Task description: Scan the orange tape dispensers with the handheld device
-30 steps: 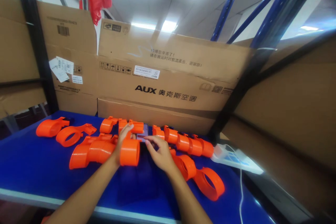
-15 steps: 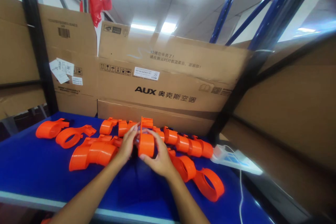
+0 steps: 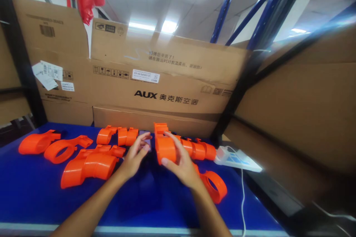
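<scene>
Ring: right hand | left hand: apart | front edge: roomy

Orange rings, blue tabletop, brown cardboard

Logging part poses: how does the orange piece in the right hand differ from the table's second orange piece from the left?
The held piece is in the right hand; the second piece lies on the blue table. The held piece's narrow end points up; the second piece's points right. Both are orange.
</scene>
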### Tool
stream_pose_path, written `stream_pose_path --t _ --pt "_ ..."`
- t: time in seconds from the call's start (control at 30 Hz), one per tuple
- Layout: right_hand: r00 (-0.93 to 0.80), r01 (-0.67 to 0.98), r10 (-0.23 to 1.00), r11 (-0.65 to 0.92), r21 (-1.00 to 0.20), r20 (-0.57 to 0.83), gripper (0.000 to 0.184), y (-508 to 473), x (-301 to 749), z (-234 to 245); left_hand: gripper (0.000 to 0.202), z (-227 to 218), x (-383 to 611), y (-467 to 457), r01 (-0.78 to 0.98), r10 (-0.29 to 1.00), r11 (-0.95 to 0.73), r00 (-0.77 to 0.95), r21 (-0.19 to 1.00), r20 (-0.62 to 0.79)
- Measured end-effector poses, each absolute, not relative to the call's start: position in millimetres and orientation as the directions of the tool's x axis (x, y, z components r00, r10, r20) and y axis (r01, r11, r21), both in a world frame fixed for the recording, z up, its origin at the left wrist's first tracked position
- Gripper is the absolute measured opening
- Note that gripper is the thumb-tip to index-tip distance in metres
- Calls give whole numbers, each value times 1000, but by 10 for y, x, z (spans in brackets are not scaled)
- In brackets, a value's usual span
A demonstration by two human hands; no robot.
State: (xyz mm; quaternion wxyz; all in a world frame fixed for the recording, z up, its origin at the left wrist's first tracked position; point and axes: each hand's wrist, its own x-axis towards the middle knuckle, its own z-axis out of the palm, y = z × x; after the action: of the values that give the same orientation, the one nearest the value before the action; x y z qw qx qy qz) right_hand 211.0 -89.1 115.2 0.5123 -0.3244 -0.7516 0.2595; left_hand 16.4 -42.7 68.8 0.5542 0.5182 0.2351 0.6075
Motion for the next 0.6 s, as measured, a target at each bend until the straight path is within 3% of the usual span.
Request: stream_pose_path --t 0.1,0.2,0.33,0.47,0.53,0.6 --pt "-86 179 814 580 -795 575 71 -1083 2426 1316 30 752 274 -452 -318 872 -310 280 896 402" --pt "61 159 828 543 -825 557 63 -1198 2662 1439 38 792 573 -517 -211 738 -421 485 882 468" --pt "167 186 828 506 -842 535 53 -1210 2764 1491 40 724 1082 -554 -108 663 -562 535 820 524" --pt "206 124 893 383 -915 401 47 -1166 2772 1471 22 675 1283 -491 -183 735 -423 504 888 454" --pt "185 72 917 347 -935 354 44 -1142 2789 1459 23 735 1230 -458 -255 785 -317 470 913 404" --pt "200 21 915 353 -935 350 40 -1118 2815 1452 26 848 1126 -443 -267 777 -332 467 905 423"
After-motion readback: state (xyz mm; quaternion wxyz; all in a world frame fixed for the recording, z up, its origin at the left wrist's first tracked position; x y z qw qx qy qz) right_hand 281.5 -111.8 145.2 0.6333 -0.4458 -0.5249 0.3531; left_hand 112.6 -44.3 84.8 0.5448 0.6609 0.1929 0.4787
